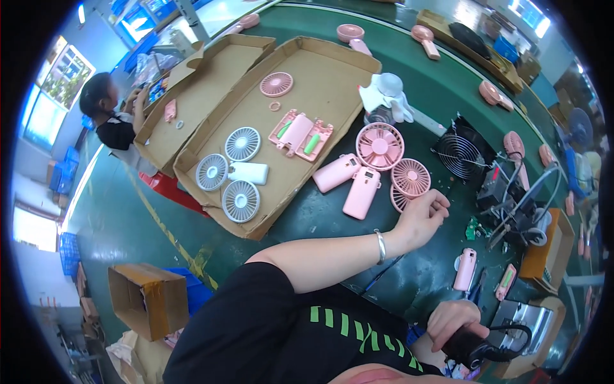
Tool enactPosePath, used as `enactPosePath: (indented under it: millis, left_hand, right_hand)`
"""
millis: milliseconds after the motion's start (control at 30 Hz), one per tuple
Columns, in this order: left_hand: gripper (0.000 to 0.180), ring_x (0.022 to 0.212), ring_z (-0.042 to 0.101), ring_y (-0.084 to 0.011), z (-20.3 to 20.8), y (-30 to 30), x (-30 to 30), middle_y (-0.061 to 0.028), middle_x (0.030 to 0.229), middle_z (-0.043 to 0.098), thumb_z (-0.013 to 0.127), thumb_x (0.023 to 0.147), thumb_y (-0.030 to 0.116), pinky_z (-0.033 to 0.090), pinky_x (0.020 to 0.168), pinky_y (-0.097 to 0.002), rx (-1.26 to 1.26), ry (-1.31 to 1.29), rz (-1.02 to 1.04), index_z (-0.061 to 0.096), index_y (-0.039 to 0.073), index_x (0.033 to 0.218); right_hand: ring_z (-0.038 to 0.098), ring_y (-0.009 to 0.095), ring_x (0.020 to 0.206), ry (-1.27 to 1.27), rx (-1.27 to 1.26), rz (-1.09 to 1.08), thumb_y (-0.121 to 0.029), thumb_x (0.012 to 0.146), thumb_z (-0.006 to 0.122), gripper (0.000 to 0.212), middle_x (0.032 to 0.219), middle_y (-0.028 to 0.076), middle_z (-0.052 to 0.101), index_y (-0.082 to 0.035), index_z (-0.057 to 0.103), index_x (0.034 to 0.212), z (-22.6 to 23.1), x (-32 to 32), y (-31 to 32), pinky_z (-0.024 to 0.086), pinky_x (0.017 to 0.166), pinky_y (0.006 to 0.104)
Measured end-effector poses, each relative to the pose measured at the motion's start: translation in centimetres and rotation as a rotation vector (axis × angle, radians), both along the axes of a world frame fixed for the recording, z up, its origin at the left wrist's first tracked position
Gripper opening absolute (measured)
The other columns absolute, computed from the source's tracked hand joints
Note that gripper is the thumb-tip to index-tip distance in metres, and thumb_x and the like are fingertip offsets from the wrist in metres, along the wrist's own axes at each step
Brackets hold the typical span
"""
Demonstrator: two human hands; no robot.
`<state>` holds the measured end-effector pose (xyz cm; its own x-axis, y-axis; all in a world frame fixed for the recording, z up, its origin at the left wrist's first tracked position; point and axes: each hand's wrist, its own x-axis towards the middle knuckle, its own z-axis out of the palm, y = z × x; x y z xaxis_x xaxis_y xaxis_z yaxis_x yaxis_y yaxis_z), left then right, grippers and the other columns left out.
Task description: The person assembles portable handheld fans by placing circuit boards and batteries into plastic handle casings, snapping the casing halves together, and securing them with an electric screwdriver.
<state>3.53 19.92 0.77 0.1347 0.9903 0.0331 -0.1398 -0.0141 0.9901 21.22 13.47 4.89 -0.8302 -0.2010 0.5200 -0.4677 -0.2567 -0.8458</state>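
Note:
My left hand (pixel 419 221), with a bracelet at the wrist, reaches over the green bench beside pink fan heads. Its fingers curl together, and whatever they pinch is too small to make out. Right by it is a round pink fan grille (pixel 410 177), partly covering another. A larger pink fan head with blades (pixel 380 146) lies beyond, near two pink handle housings (pixel 362 192). Close to my body at lower right, my right hand (pixel 451 321) is wrapped round a black corded object (pixel 465 347), whose kind I cannot tell.
A cardboard tray (pixel 320 70) at left holds white fans (pixel 240 200) and pink parts. At right are a black cooling fan (pixel 459 153), a soldering stand (pixel 508 198), a green circuit board (pixel 472 227) and pliers (pixel 478 288). A co-worker (pixel 112 121) sits far left; pink fans line the belt (pixel 390 51).

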Motion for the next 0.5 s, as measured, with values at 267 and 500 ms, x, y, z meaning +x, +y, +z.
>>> enactPosePath:
  millis: [267, 500]
  left_hand:
    - [0.012, 0.074, 0.058, -0.0094, -0.3, 0.2, -0.2, -0.0048, 0.087, 0.060, 0.055, 0.090, 0.002, 0.050, 0.069, -0.0232, -0.055, -0.078, -0.009, 0.053, 0.001, 0.101]
    - [0.017, 0.076, 0.061, -0.0125, -1.0, 0.2, -0.7, -0.0075, 0.089, 0.062, 0.054, 0.088, 0.002, 0.052, 0.069, -0.0257, -0.027, -0.078, 0.028, 0.056, 0.000, 0.105]
  right_hand:
    - [0.056, 0.030, 0.062, 0.035, 0.044, -0.027, -0.071, 0.087, 0.032, 0.091, 0.079, 0.018, 0.056, 0.015, 0.056, 0.107, 1.2, 0.0, -0.9, 0.043, 0.053, 0.0360]
    - [0.059, 0.034, 0.071, 0.066, 0.167, 0.004, -0.071, 0.085, 0.037, 0.089, 0.085, 0.019, 0.058, 0.013, 0.056, 0.108, 1.3, -0.1, -0.3, 0.047, 0.060, 0.0394]
